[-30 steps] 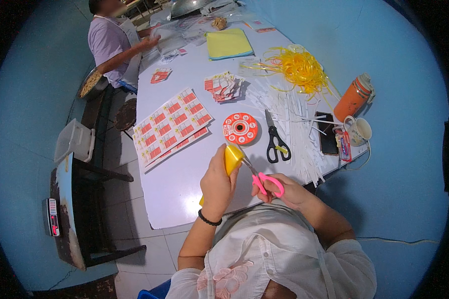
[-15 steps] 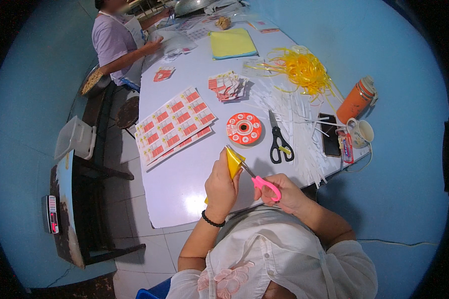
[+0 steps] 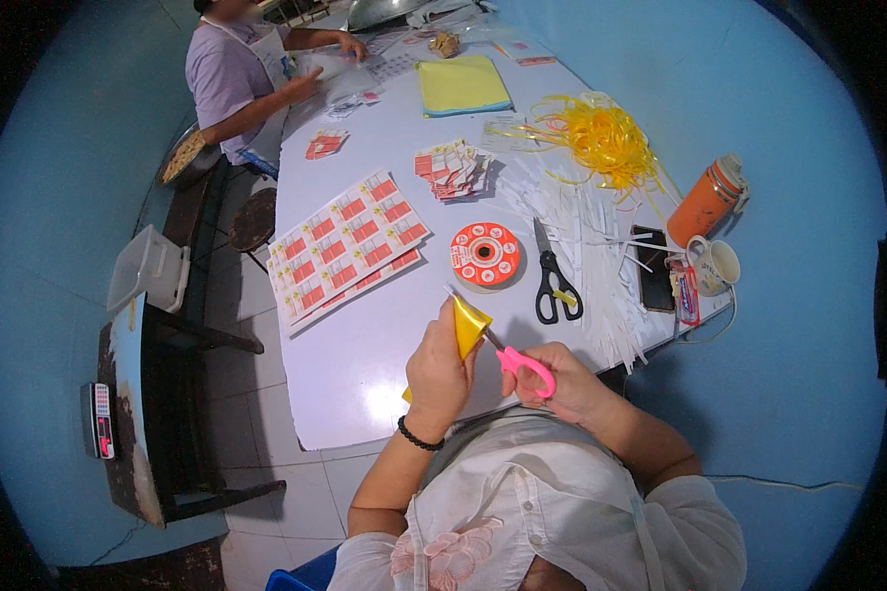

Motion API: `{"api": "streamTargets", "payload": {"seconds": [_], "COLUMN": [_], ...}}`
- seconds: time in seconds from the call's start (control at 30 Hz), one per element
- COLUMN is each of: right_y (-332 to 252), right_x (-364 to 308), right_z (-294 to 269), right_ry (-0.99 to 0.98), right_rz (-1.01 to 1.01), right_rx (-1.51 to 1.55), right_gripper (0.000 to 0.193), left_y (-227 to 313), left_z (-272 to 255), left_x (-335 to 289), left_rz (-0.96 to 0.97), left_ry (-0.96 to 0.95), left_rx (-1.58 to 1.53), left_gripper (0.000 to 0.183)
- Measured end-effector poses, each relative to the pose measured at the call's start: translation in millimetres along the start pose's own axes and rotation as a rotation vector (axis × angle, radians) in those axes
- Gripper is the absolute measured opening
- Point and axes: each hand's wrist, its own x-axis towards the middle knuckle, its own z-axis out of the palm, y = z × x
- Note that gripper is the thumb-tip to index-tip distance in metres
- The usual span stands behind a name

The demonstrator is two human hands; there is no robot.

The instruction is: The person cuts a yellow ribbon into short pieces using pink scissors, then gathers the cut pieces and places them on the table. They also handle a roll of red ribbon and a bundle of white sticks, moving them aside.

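Note:
My left hand [image 3: 440, 369] is closed round a bundle of shiny yellow ribbon [image 3: 470, 326], whose upper end sticks out above the fingers and whose tail shows below the palm. In my right hand [image 3: 560, 382] are pink-handled scissors [image 3: 526, 371], with the blades against the ribbon's right side. How far the blades reach into the ribbon is hidden. Just beyond my hands lies an orange ribbon spool [image 3: 485, 254]. Black-handled scissors [image 3: 558, 286] rest to its right, a bit of yellow on one handle.
Printed label sheets [image 3: 350, 246] lie at left, cut labels [image 3: 453, 169] beyond. White paper strips [image 3: 601, 271], curled yellow ribbon [image 3: 606, 143], a phone [image 3: 652, 281], a mug [image 3: 715, 264] and an orange bottle [image 3: 705, 202] line the right side. A co-worker [image 3: 232, 84] stands far left by a yellow cloth [image 3: 463, 85].
The ribbon's upper end has spread slightly to the right at the blades. My hands have barely moved. The co-worker's far hand has come nearer to the plastic bag on the table.

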Motion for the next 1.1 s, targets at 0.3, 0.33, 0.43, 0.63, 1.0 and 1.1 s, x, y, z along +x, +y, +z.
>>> {"api": "streamTargets", "payload": {"seconds": [0.3, 0.33, 0.43, 0.63, 1.0, 1.1], "right_y": [-5.7, -7.1, -13.2, -12.5, 22.7, -4.4], "right_x": [1.9, 1.5, 1.8, 23.6, 51.3, 39.9], "right_z": [-1.6, -4.1, -13.2, -25.4, 0.2, -2.5], "right_ry": [0.091, 0.050, 0.078, 0.189, 0.069, 0.112], "right_rz": [0.044, -0.002, -0.048, -0.231, -0.009, -0.091], "right_rx": [-0.066, -0.037, -0.122, -0.485, -0.132, -0.274], "right_gripper": [0.018, 0.015, 0.009, 0.016, 0.032, 0.032], "left_y": [-3.6, -7.2, -17.1, -21.5, -21.8, -56.7], "left_z": [-3.2, -6.1, -14.2, -35.2, -51.7, -57.1], "left_x": [1.6, 2.6, 7.1, 32.0, 40.0, 32.1], "left_rz": [0.108, 0.122, 0.118, -0.246, -0.232, -0.195], "left_ry": [0.006, -0.043, -0.081, 0.084, 0.325, 0.483], "left_rx": [0.063, 0.087, 0.030, -1.141, -1.460, -1.063], "left_gripper": [0.065, 0.065, 0.065, 0.056, 0.065, 0.065]}}
